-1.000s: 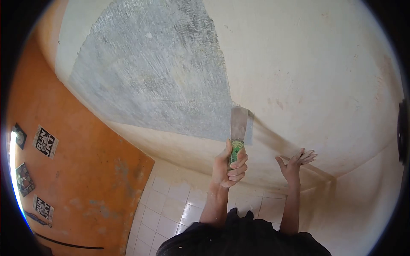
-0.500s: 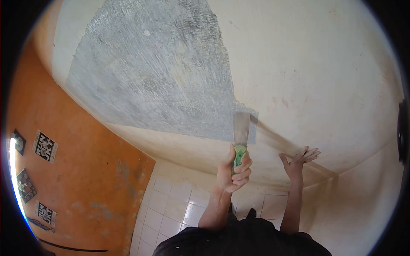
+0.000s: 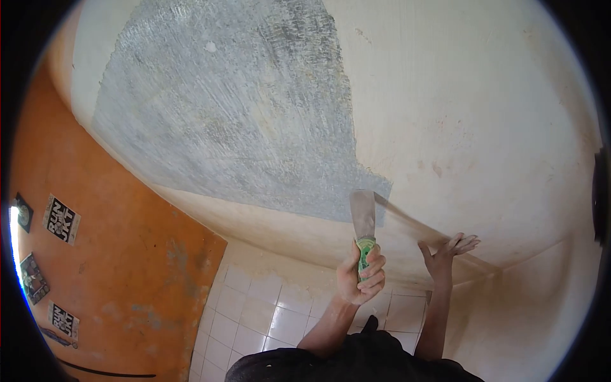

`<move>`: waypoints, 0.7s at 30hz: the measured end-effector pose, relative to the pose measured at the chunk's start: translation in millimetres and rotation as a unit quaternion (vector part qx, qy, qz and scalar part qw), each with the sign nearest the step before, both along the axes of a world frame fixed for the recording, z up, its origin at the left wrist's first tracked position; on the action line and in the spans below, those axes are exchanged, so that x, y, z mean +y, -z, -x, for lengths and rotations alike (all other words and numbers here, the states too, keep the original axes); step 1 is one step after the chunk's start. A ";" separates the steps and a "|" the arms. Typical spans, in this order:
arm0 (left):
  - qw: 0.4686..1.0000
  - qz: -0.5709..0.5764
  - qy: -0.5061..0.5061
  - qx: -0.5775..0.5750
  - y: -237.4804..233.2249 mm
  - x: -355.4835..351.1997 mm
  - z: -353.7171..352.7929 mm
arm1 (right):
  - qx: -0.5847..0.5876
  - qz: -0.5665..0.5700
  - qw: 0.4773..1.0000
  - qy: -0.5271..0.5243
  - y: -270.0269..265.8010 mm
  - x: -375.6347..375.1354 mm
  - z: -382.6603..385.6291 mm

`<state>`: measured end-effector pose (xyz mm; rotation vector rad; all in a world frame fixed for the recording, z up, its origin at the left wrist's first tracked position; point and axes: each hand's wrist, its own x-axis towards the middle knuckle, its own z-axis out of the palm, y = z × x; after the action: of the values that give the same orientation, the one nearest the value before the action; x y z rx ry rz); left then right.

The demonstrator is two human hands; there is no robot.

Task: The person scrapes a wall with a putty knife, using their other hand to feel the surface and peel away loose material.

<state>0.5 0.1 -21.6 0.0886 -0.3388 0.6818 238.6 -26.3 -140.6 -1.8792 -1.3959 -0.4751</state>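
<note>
My left hand (image 3: 358, 278) is shut on the green handle of a metal scraper (image 3: 364, 215). The blade lies flat against the ceiling, at the lower right edge of a big grey scraped patch (image 3: 229, 108). Cream paint (image 3: 484, 114) covers the ceiling to the right of the blade. My right hand (image 3: 445, 249) is open, fingers spread, and rests on the cream ceiling a short way right of the scraper. Both forearms rise from my dark shirt (image 3: 356, 360) at the bottom edge.
An orange wall (image 3: 121, 254) on the left carries black and white posters (image 3: 61, 218). White wall tiles (image 3: 254, 312) show below the ceiling line. A cream wall (image 3: 534, 305) closes the right side. Bright light comes in at the far left edge.
The scraper and my left hand have shifted down and right along the ceiling, and the grey patch reaches a little farther at its lower right corner. My right hand has stayed flat on the ceiling.
</note>
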 end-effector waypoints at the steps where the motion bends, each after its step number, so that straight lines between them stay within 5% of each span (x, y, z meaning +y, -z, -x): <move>1: 1.000 0.005 -0.008 0.017 -0.7 -1.2 -1.3 | 0.010 0.008 1.000 0.002 0.1 -0.7 -0.5; 6: 0.996 -0.003 -0.030 0.086 -48.2 -1.7 4.3 | -0.022 0.020 0.999 0.013 -1.7 -0.1 -0.8; 11: 0.993 0.001 0.000 0.119 -39.8 0.2 3.7 | -0.081 -0.002 0.997 0.016 -12.5 3.0 -1.9; 17: 0.984 -0.009 -0.061 0.169 -33.2 -3.8 0.2 | 0.025 0.065 0.997 0.029 1.1 -7.2 2.6; 21: 0.991 -0.025 0.003 0.133 -35.6 2.5 2.3 | -0.006 0.048 0.999 0.025 -2.9 -2.9 1.0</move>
<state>-1.7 2.6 14.0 0.2243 -0.1008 0.6466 237.6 -29.2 -137.7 -1.9952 -1.4061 -0.4517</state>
